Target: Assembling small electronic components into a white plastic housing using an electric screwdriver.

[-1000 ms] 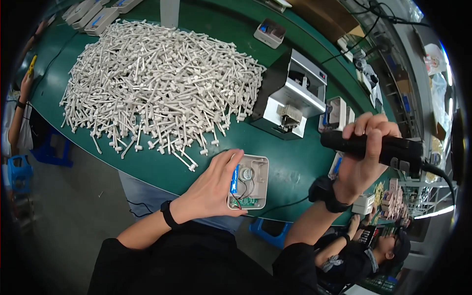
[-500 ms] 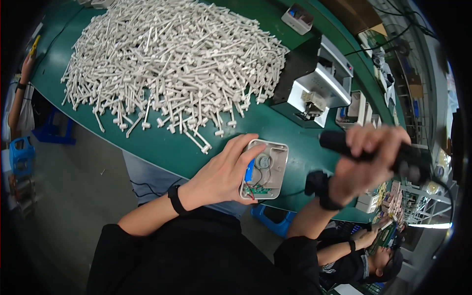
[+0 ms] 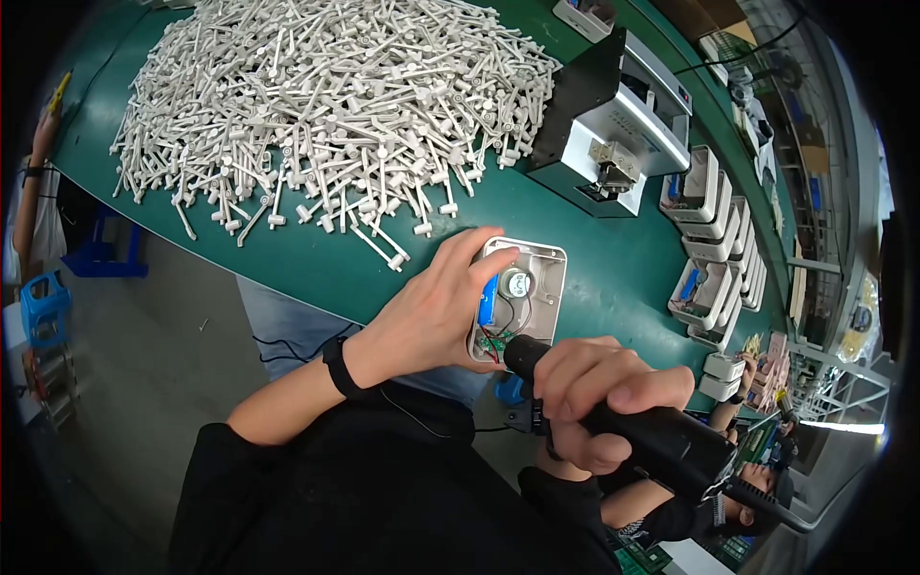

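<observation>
My left hand [image 3: 426, 311] is closed round the left side of an open, pale grey plastic housing [image 3: 549, 307], tilted up at the bench's near edge. Inside sit a blue block [image 3: 489, 302], a round silvery part [image 3: 517, 284], thin wires and a small green circuit board [image 3: 493, 342]. My right hand [image 3: 609, 388] wraps round a black corded electric screwdriver [image 3: 671, 446]. Its nose end points into the housing's lower right corner, beside the board. The bit is hidden, so I cannot tell whether it touches a screw.
A large heap of white hammer-shaped plastic parts [image 3: 335, 105] covers the green bench [image 3: 594, 278] ahead. Behind on the right stands a black and silver machine [image 3: 613, 134]. Stacked housings [image 3: 714, 220] line the right side. One person [image 3: 757, 479] works at right; another person's hand [image 3: 46, 129] shows far left.
My right hand has brought the electric screwdriver down and left, from above the bench to the housing's lower corner. My left hand keeps its hold. The stacked housings on the right are now uncovered.
</observation>
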`<state>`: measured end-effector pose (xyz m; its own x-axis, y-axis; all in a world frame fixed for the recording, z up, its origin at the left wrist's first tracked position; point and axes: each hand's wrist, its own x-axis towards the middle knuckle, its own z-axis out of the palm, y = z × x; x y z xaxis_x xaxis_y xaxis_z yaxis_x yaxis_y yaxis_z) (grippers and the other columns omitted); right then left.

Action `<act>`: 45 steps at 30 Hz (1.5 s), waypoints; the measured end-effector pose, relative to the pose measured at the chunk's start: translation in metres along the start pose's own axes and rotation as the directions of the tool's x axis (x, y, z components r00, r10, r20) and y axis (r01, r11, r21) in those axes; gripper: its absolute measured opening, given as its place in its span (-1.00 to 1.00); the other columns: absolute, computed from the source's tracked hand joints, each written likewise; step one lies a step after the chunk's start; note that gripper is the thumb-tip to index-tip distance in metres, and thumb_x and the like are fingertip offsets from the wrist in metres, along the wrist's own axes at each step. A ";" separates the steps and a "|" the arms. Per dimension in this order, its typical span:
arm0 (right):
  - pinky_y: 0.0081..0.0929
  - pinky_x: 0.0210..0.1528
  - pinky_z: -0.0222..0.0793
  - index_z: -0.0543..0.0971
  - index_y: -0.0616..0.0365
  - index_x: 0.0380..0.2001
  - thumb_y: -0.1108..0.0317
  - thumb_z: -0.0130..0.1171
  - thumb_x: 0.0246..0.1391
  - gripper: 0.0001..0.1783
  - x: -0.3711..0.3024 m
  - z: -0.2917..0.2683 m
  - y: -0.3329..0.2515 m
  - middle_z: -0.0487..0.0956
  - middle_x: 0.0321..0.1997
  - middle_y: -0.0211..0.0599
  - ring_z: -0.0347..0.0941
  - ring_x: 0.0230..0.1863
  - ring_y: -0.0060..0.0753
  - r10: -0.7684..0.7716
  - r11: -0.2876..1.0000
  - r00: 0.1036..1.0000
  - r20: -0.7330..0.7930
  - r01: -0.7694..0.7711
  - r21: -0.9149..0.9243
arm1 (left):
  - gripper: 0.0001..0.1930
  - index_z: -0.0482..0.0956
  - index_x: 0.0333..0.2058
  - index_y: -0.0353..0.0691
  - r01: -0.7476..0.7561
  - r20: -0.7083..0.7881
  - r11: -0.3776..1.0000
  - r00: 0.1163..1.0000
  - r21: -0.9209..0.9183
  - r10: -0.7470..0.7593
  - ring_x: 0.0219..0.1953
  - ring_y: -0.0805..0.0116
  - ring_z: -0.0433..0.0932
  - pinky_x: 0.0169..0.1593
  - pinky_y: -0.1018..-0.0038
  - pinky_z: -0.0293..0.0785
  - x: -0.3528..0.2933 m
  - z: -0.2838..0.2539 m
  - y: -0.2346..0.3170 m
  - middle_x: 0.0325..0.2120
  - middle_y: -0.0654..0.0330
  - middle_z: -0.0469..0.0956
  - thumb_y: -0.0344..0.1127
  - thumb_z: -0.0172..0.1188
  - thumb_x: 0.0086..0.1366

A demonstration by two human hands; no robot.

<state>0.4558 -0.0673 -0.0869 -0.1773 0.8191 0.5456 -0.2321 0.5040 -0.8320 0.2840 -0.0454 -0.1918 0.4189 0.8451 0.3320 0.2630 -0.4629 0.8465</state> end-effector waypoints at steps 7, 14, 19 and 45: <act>-0.35 -0.59 0.47 0.28 0.02 -0.13 -0.07 0.40 0.28 -0.45 -0.003 0.006 0.011 0.48 -0.58 -0.39 0.41 -0.72 -0.43 0.026 1.000 0.999 -0.025 -0.026 -0.007 | 0.26 0.15 0.39 -0.19 -0.023 -0.023 0.999 0.999 0.026 0.023 0.36 -0.28 0.27 0.31 0.04 0.47 -0.004 0.002 -0.004 0.36 -0.13 0.16 -0.15 0.78 -0.28; -0.38 -0.61 0.45 0.25 0.01 -0.15 -0.09 0.40 0.27 -0.42 -0.007 0.007 0.009 0.46 -0.59 -0.42 0.40 -0.73 -0.46 0.054 0.998 0.988 -0.141 -0.052 0.019 | 0.28 0.14 0.40 -0.17 -0.008 -0.001 1.000 1.000 0.011 0.008 0.35 -0.29 0.28 0.31 0.04 0.47 -0.002 0.002 -0.002 0.37 -0.15 0.16 -0.14 0.78 -0.29; -0.39 -0.60 0.45 0.24 0.00 -0.15 -0.10 0.38 0.29 -0.43 -0.001 0.005 0.009 0.45 -0.59 -0.41 0.39 -0.74 -0.47 0.012 1.000 0.999 -0.035 -0.013 -0.007 | 0.27 0.14 0.39 -0.17 -0.005 -0.011 1.000 1.000 0.002 0.006 0.35 -0.29 0.28 0.30 0.03 0.48 -0.001 0.001 -0.002 0.36 -0.15 0.16 -0.13 0.77 -0.28; -0.37 -0.63 0.45 0.29 0.07 -0.10 0.06 0.30 0.38 -0.56 0.002 0.000 0.019 0.51 -0.51 -0.36 0.43 -0.70 -0.43 -0.027 0.999 0.988 0.152 0.020 0.048 | 0.22 0.20 0.38 -0.12 0.025 -0.002 0.999 1.000 -0.034 -0.025 0.35 -0.24 0.31 0.29 0.07 0.50 0.000 0.002 -0.006 0.35 -0.11 0.18 -0.19 0.75 -0.29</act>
<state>0.4515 -0.0558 -0.1012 -0.3145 0.7538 0.5770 -0.2815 0.5064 -0.8150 0.2839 -0.0435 -0.1976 0.4109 0.8568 0.3115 0.2435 -0.4323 0.8682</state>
